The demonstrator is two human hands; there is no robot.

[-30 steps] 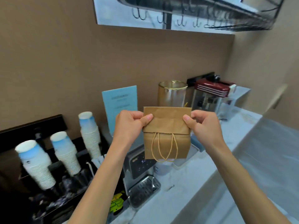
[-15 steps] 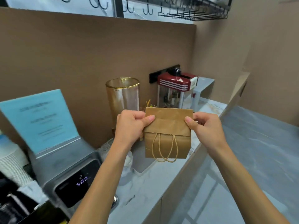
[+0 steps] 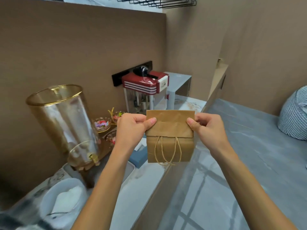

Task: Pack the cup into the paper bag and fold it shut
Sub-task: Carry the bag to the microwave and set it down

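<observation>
Bag: I am holding the paper bag (image 3: 170, 138) in the air above the counter edge (image 3: 159, 178), its top flap folded down over the twine handles (image 3: 167, 151).
Hands: my left hand (image 3: 132, 130) and right hand (image 3: 207, 128) are pinching the flap's two corners.
Cup: hidden; I am judging it packed inside.
Left: I am seeing little beyond a final crease.

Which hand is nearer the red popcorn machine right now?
Left. The left hand grips the paper bag just below the red popcorn machine in the view; the right hand holds the bag's other edge, farther to the right.
</observation>
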